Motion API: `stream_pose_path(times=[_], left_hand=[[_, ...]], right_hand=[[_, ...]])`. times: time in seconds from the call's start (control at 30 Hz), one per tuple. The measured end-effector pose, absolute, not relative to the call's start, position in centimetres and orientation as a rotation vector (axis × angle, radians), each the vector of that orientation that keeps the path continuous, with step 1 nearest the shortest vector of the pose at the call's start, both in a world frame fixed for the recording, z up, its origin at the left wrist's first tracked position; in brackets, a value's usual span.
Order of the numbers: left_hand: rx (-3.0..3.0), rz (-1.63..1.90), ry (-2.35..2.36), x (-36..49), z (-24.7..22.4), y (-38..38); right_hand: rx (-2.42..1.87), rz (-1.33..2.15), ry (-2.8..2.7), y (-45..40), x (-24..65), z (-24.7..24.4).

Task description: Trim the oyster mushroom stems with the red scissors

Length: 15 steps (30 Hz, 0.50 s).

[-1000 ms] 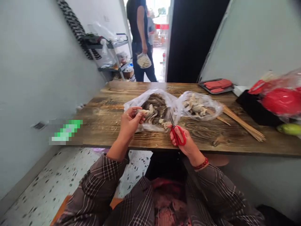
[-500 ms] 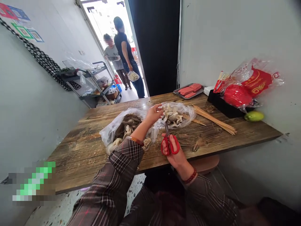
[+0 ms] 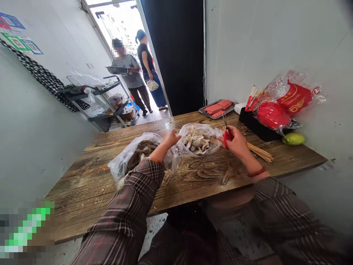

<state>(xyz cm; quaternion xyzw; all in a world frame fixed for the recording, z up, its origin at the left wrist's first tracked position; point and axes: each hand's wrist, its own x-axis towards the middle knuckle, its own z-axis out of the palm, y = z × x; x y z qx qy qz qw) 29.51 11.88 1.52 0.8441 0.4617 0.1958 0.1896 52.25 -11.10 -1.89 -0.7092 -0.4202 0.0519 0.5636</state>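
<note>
Head view: from here I see the left hand (image 3: pixel 170 140), fingers loosely parted, just beside the right bag (image 3: pixel 211 131); whether it touches the plastic I can't tell. That bag, well in from the front edge of the desk (image 3: pixel 85 187), holds pale mushrooms (image 3: pixel 197 142). The left bag (image 3: pixel 119 165) lies partly behind the left forearm. The right hand (image 3: pixel 234 140) grips scissors (image 3: pixel 226 134), blades up, over sticks (image 3: pixel 260 151).

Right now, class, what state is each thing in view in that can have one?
Scissors, held in right hand, seemingly slightly open
Left bag, open, contents showing
Right bag, open, pale pieces exposed
Tray, loaded with pink slabs
Skewers, lying loosely grouped
Red item, plastic-wrapped
</note>
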Motion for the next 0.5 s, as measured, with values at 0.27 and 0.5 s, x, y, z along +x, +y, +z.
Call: stream_pose_path(times=[0.27, 0.5], left_hand=[[2.419, 0.271, 1.511, 30.0, -0.1, 11.7], [2.328, 0.382, 1.433, 29.7, 0.0, 11.6]], right_hand=[[-1.964, 0.007, -1.122, -5.4, 56.1, -3.7], [-1.959, 0.060, -1.079, -2.5, 56.3, -5.8]])
